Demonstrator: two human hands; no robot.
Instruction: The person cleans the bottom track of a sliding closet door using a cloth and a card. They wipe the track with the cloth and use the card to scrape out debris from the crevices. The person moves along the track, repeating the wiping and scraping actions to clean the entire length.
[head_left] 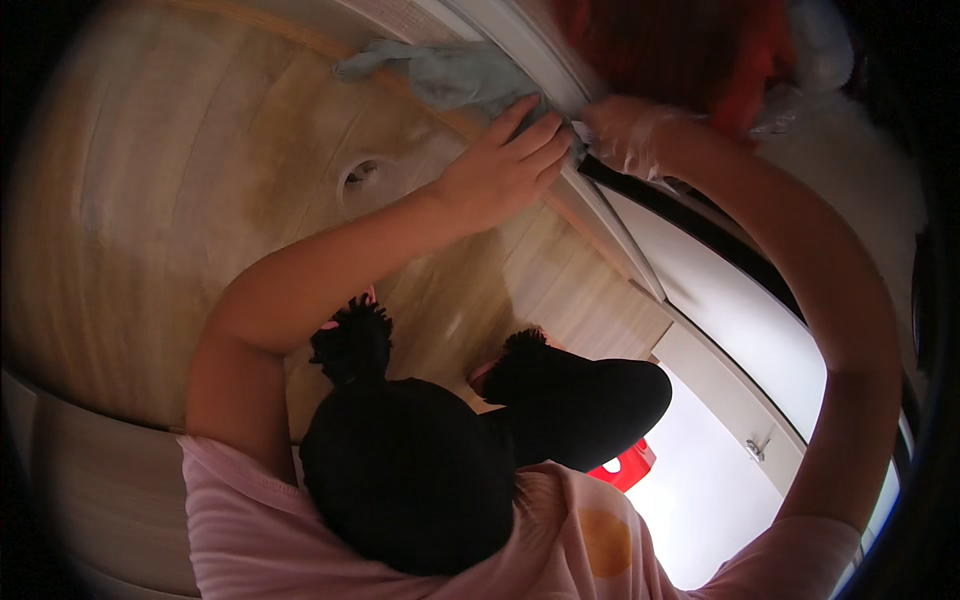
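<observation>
My left hand [508,170] reaches to the edge of a pale door frame [520,45], its fingers bent over a grey-blue cloth [460,80]. The cloth is bunched under the fingertips, and its loose end trails away to the left over the floor edge. Just across the frame is my right hand [622,125], close to the left fingertips. Clear plastic [650,145] lies around its wrist. The right fingers are mostly hidden at the frame, so what they hold does not show.
Dark red fabric [690,60] fills the space beyond the right hand. A white panel with a small metal fitting [757,450] lies at lower right, near a red object [628,465]. My black-clad knees are bent over the wood-look floor [150,200], where a round clear item [360,175] lies.
</observation>
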